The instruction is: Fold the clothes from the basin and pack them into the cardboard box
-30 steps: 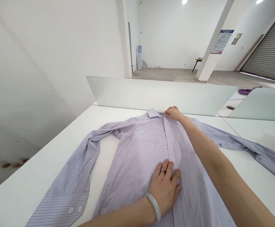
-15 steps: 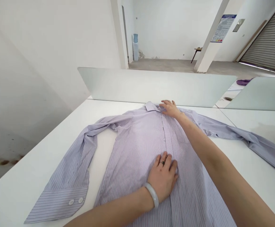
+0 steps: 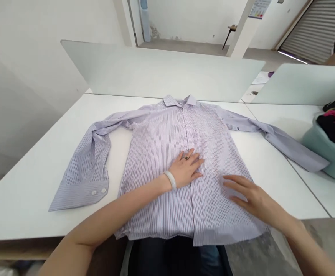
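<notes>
A striped, light purple shirt (image 3: 161, 145) lies front up on the white table, its collar at the far side and both sleeves spread outward. The left-side cuff shows two white buttons. My left hand (image 3: 186, 168), with a ring and a pale bangle, rests on the shirt's middle beside the button strip, fingers spread. Over the lower right part of the shirt is my right hand (image 3: 246, 193), slightly blurred, its fingers apart and holding nothing. Whether it touches the cloth is unclear.
Frosted partitions (image 3: 167, 73) stand along the far edge of the white table (image 3: 40, 165). A pale green basin (image 3: 322, 147) of dark and pink clothes sits at the right, close to the sleeve end. The table's front edge runs below the shirt hem.
My right hand has left the collar and come down to the shirt's lower right. The view has shifted, so the hem and the basin now show. My left hand stays on the shirt.
</notes>
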A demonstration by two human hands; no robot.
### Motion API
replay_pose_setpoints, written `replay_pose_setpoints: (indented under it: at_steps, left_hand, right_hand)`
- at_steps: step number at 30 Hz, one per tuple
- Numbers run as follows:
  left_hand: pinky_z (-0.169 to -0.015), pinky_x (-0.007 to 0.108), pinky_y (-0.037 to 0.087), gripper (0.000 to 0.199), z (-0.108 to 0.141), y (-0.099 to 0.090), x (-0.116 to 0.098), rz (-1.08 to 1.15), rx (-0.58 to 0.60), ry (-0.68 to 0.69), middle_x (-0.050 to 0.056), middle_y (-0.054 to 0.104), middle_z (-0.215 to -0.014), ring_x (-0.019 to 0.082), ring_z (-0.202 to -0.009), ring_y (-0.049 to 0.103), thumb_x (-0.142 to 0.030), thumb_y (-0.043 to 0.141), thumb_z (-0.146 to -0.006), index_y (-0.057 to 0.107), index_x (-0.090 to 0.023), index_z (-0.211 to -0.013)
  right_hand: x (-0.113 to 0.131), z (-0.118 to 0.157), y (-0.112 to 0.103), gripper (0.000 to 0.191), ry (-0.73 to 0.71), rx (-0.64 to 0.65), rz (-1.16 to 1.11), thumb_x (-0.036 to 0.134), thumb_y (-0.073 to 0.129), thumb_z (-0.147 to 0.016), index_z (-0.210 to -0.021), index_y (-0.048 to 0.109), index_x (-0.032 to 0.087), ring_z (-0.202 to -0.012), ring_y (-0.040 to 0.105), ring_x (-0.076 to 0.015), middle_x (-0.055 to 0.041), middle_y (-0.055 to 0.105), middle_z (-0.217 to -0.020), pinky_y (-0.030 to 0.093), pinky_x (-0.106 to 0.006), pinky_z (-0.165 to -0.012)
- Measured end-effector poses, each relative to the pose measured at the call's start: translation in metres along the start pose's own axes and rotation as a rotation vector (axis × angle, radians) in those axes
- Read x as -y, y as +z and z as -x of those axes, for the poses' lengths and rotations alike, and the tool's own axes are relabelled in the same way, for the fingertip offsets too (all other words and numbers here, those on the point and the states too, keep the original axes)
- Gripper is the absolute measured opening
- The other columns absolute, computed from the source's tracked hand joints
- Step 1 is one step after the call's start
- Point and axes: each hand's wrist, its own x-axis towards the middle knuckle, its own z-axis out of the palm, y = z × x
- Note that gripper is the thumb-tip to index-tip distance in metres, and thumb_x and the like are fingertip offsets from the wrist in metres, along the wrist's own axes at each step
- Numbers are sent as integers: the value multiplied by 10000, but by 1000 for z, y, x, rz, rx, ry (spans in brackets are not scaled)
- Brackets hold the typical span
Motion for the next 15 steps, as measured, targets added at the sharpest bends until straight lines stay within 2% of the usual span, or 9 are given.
replay_pose_setpoints:
  at_steps: [2, 5, 7, 9, 11, 12, 14, 15]
  left_hand:
    - [-1091, 582, 208, 544, 14, -4, -13, 2, 69, 28, 113, 336, -1489, 343, -1410, 170, -470, 481, -912, 407, -211, -1385]
    - [-1105, 585, 190, 468, 51, -16, -41, 27, 112, 71, 124, 384, -1459, 345, -1405, 197, -377, 574, -880, 498, -199, -1306]
    - [-1129, 524, 207, 366, 83, -27, -64, 148, 89, 97, 115, 456, -1406, 300, -1402, 237, -281, 546, -899, 546, -190, -1254]
    - [-1110, 418, 305, 311, 118, -34, -87, 404, 80, 64, 87, 534, -1331, 236, -1353, 352, -223, 476, -925, 577, -216, -1220]
    - [-1002, 346, 431, 271, 151, -32, -106, 765, 130, -108, 70, 615, -1206, 203, -1184, 533, -250, 467, -924, 627, -247, -1143]
    - [-931, 337, 477, 245, 166, -27, -114, 970, 153, -257, 70, 645, -1130, 201, -1078, 595, -293, 484, -916, 653, -246, -1086]
    - [-795, 332, 527, 268, 190, -10, -122, 1397, 117, -641, 83, 655, -1066, 207, -951, 644, -401, 524, -887, 656, -233, -1049]
    - [-774, 334, 531, 296, 199, 0, -122, 1583, 33, -844, 89, 644, -1088, 213, -951, 647, -439, 559, -861, 645, -230, -1051]
  right_hand:
    - [16, 41, 14, 277, 138, -69, -193, 279, 592, -833, -1098, 672, 287, -1213, 513, -247, -46, 578, -1274, 452, -453, -1013]
    - [35, 93, 41, 176, 490, -303, -525, 335, 746, -671, -845, 737, 311, -1115, 574, -278, -41, 669, -1089, 439, -475, -1022]
    - [44, 120, 60, 185, 710, -445, -630, 390, 786, -593, -750, 735, 306, -1000, 620, -280, -48, 690, -970, 492, -446, -956]
    - [50, 137, 81, 234, 856, -458, -708, 453, 771, -597, -728, 730, 263, -893, 644, -265, -66, 691, -884, 540, -403, -854]
    - [55, 140, 101, 330, 939, -425, -893, 494, 751, -624, -796, 723, 214, -852, 652, -251, -86, 692, -879, 550, -371, -797]
    - [57, 137, 110, 384, 957, -423, -1032, 502, 749, -633, -867, 716, 198, -874, 653, -252, -98, 691, -925, 547, -371, -798]
    - [62, 125, 125, 492, 953, -454, -1330, 499, 755, -645, -1030, 673, 204, -980, 636, -266, -112, 663, -1078, 534, -396, -836]
    - [64, 117, 131, 533, 934, -473, -1458, 497, 758, -648, -1091, 645, 223, -1033, 618, -269, -108, 639, -1142, 526, -413, -857]
